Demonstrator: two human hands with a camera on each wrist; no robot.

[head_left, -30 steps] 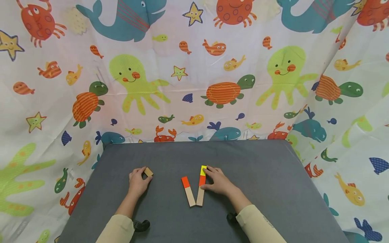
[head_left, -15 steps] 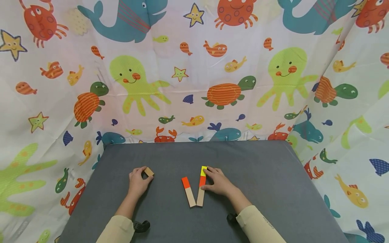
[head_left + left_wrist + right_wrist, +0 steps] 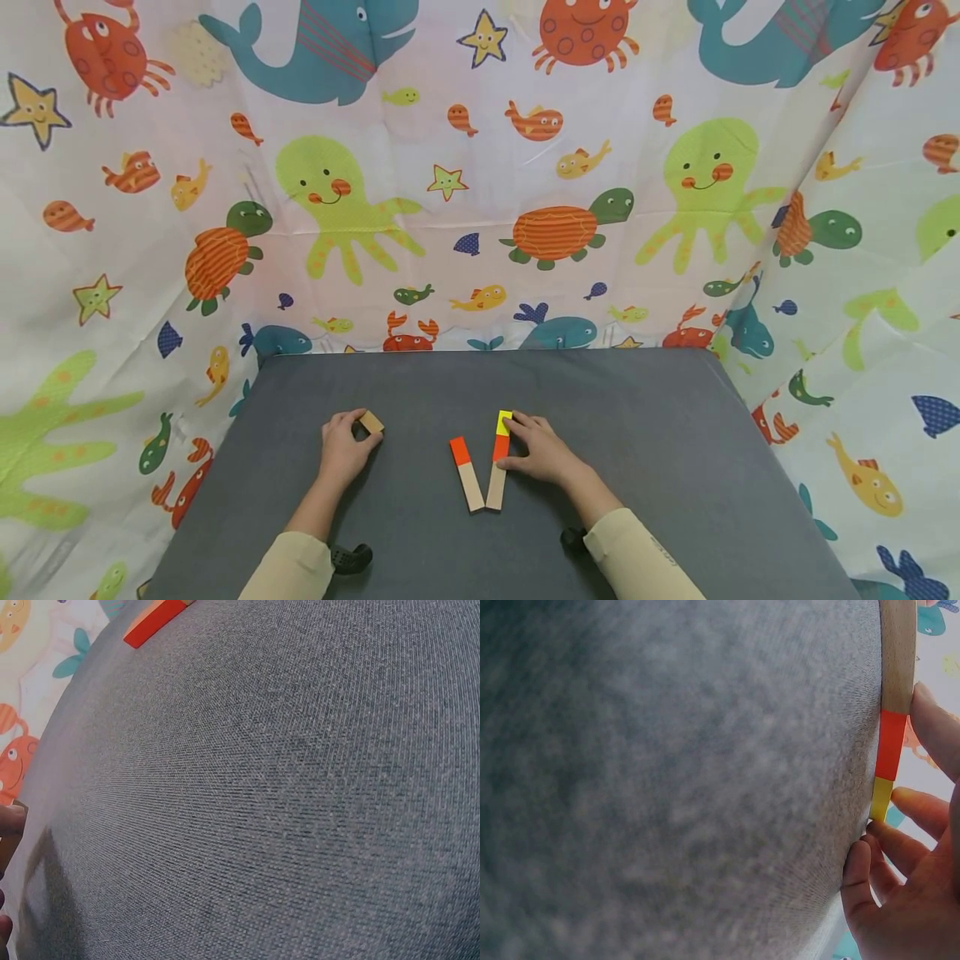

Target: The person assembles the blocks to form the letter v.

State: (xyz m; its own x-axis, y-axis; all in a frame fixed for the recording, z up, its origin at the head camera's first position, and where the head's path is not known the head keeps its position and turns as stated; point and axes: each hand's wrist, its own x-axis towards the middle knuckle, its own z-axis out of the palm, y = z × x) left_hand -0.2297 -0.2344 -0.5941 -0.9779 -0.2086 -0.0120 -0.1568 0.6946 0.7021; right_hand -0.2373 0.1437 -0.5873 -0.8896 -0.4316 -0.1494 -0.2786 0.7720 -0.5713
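Between thumb and fingers, my left hand (image 3: 341, 452) pinches a small plain wooden block (image 3: 371, 422). In the left wrist view, only a corner of that block (image 3: 9, 846) shows. Two slanted rows form a V on the table: an orange-red block (image 3: 460, 451) above a plain wooden block (image 3: 471, 486), and a yellow block (image 3: 503, 422), orange-red block (image 3: 500, 448) and plain wooden block (image 3: 495, 487). My right hand (image 3: 551, 452) rests beside the right row. Its fingertips touch the yellow block (image 3: 882, 796); its thumb touches the wooden block (image 3: 898, 667) near the orange-red joint.
A grey cloth covers the table (image 3: 637, 400). Around its back and sides hangs a white curtain (image 3: 465, 75) printed with sea animals. Black wrist devices (image 3: 350, 559) sit by both sleeves.
My left hand has shifted very slightly to the right with the wooden block. The right hand and the two rows look unmoved; the head view has tilted a little.
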